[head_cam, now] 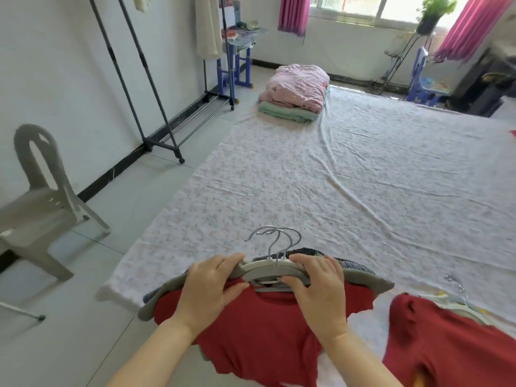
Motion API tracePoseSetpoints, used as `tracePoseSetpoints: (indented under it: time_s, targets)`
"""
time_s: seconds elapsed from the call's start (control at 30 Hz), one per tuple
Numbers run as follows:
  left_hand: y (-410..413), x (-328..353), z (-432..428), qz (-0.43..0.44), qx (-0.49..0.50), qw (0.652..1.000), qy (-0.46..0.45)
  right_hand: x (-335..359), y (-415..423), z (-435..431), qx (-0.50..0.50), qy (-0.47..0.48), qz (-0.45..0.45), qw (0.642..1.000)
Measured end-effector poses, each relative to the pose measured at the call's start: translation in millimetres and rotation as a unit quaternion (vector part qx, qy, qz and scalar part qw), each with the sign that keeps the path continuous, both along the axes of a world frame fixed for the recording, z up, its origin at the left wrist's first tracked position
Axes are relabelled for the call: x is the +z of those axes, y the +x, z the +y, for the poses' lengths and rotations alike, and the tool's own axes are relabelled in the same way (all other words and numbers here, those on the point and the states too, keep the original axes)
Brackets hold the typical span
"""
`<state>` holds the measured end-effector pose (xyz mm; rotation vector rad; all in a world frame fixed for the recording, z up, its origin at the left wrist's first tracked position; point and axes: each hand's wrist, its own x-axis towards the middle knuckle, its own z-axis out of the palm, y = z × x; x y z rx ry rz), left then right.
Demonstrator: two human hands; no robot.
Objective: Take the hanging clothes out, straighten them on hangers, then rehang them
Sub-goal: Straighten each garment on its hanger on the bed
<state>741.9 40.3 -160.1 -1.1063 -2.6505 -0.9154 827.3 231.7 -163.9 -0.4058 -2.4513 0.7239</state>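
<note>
The left hand (212, 286) curled round one shoulder of the stacked grey plastic hangers (272, 268); the right hand (318, 293) pinched the other, over a red cloth shirt (259, 333).

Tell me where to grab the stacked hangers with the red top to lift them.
Grip the grey hangers at their curved shoulders, either side of the hooks, coming from the near side over the red top. The hooks bunch at the centre and point away, so a grip each side should keep the stack level.
</note>
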Motion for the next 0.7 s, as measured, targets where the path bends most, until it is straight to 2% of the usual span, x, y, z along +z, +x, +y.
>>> tracePoseSetpoints:
  time_s: [0.13, 0.33, 0.5, 0.7]
  targets:
    - [-7, 14, -92, 0.016, 0.001, 1.0, -0.019, 16, -2, -96, -0.014, 0.014, 0.032, 0.999]
    - [-32, 50, -193, 0.038, -0.014, 0.998, -0.039, 43, -20, -197, -0.019, 0.004, 0.03, 0.999]
    - [-75, 64, -229, 0.061, -0.028, 0.996, -0.059, 50, -56, -239, -0.033, -0.024, 0.042, 0.998]
    - [-153, 35, -235, 0.036, -0.031, 0.995, -0.087, 22, -124, -245, -0.046, -0.057, 0.009, 0.997]
